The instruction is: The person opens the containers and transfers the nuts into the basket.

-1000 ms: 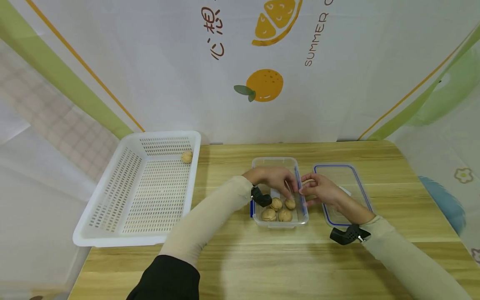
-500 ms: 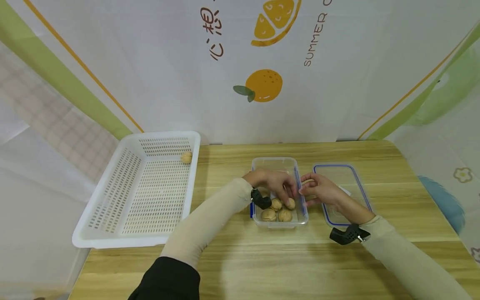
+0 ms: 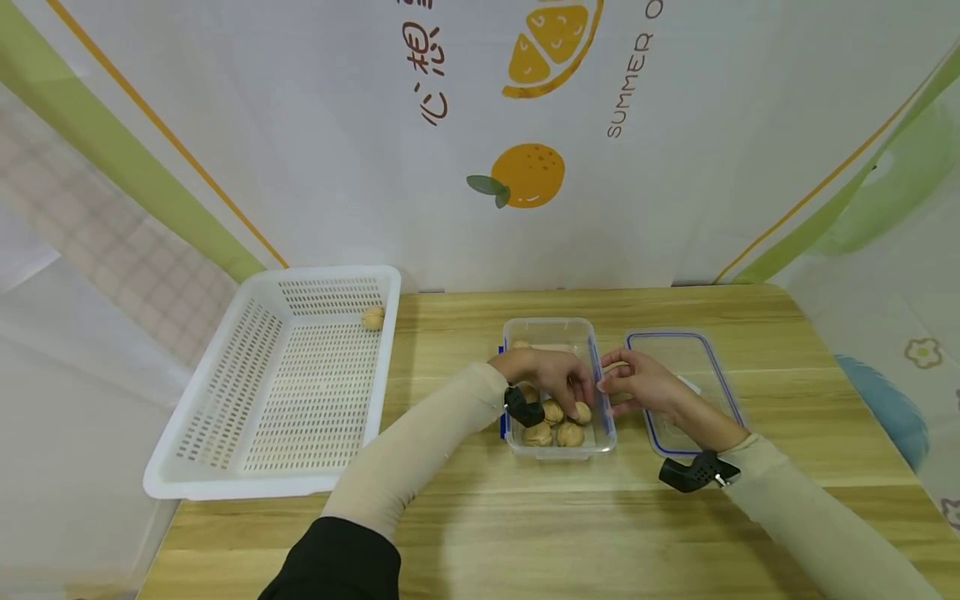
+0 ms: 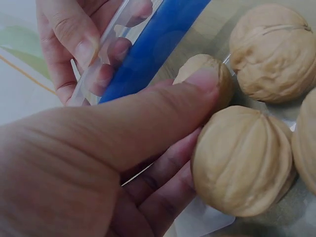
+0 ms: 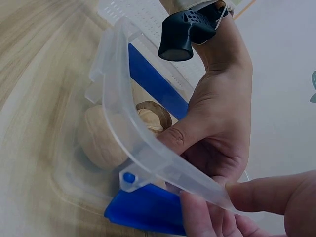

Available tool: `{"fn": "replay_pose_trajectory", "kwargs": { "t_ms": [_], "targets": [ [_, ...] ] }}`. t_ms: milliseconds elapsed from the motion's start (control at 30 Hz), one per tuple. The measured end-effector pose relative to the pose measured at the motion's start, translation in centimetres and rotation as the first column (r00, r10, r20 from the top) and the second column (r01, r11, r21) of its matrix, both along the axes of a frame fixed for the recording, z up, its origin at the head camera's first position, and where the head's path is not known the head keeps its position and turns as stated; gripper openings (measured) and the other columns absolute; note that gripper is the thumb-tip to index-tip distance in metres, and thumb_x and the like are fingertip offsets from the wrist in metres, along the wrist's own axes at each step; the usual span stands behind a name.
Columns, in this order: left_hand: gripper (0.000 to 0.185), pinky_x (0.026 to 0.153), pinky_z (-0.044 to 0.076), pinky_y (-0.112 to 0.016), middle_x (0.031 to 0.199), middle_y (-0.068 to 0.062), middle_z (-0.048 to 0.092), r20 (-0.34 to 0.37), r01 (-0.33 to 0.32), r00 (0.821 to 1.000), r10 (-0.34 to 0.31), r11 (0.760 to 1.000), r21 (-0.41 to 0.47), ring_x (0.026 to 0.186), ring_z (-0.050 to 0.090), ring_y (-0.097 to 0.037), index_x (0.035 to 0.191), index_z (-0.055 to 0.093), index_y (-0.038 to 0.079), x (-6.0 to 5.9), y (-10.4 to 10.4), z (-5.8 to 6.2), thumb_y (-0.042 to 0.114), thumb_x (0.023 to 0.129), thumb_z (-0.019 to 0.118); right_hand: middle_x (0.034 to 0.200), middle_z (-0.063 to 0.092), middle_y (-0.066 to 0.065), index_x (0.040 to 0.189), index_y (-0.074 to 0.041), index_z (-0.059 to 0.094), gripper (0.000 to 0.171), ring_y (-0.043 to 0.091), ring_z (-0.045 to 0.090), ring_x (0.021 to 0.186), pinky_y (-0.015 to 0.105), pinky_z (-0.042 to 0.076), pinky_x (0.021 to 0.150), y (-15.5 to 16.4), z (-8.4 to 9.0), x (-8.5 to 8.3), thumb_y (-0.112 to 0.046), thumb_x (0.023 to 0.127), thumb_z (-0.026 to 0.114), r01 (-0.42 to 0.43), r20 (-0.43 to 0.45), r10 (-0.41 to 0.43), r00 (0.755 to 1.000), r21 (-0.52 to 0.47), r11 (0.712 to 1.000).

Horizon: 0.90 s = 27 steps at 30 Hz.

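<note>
In the head view, my left hand [image 3: 553,373] reaches down into a clear plastic box [image 3: 562,452] with blue side clips. Its thumb and fingers pinch a walnut [image 4: 224,84] near the box's right wall, as the left wrist view shows. Several other walnuts [image 4: 242,160] lie beside it in the box, some partly hidden under the hand and wrist. My right hand [image 3: 641,383] grips the box's right rim, thumb on the outside face and fingers at the wall by the blue clip [image 5: 148,210].
A white perforated basket [image 3: 315,392] stands at the left with one walnut [image 3: 372,317] in its far right corner. Right of the box, a clear lid with a blue seal [image 3: 675,354] lies flat on the wooden table [image 3: 510,533], partly under my right forearm.
My left hand has moved slightly down toward the near end of the box, its thumb coming onto the walnut by the right wall. My right hand has stayed at the rim.
</note>
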<state>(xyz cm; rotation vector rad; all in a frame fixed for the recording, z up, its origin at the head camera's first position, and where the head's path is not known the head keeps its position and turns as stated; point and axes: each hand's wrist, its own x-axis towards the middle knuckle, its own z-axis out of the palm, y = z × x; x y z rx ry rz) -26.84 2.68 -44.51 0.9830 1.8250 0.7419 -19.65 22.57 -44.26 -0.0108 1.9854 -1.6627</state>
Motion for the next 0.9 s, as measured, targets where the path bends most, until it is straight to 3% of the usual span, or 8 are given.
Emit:
{"fn": "replay_pose_trajectory", "kwargs": {
  "t_ms": [300, 500, 900],
  "targets": [
    [0.026, 0.078, 0.052, -0.017, 0.101, -0.007, 0.072, -0.033, 0.030, 0.999, -0.031, 0.999, -0.030, 0.085, 0.061, -0.006, 0.117, 0.071, -0.004, 0.0, 0.0, -0.2, 0.003, 0.093, 0.074, 0.096, 0.060, 0.005, 0.138, 0.010, 0.034, 0.047, 0.014, 0.062, 0.088, 0.035, 0.062, 0.071, 0.1, -0.2, 0.1, -0.001, 0.100, 0.059, -0.006, -0.003, 0.006, 1.000, -0.001, 1.000],
    [0.023, 0.079, 0.050, -0.017, 0.097, 0.001, 0.072, -0.054, 0.039, 0.998, -0.040, 0.999, -0.029, 0.086, 0.060, -0.005, 0.116, 0.073, 0.000, -0.3, -0.2, 0.1, 0.012, 0.096, 0.073, 0.096, 0.060, 0.005, 0.139, 0.011, 0.032, 0.047, 0.014, 0.062, 0.087, 0.035, 0.062, 0.072, 0.0, -0.3, -0.1, 0.000, 0.101, 0.058, -0.004, 0.000, 0.004, 1.000, 0.000, 1.000],
    [0.024, 0.084, 0.057, -0.025, 0.102, -0.004, 0.071, 0.039, -0.078, 0.996, 0.078, 0.997, 0.005, 0.091, 0.067, -0.011, 0.117, 0.069, -0.002, -1.1, -1.2, 0.5, 0.011, 0.096, 0.071, 0.095, 0.059, 0.004, 0.138, 0.010, 0.033, 0.046, 0.013, 0.060, 0.086, 0.035, 0.062, 0.071, 0.1, -0.2, -0.2, 0.000, 0.100, 0.059, -0.008, 0.001, 0.008, 1.000, -0.008, 1.000]
  ]
}}
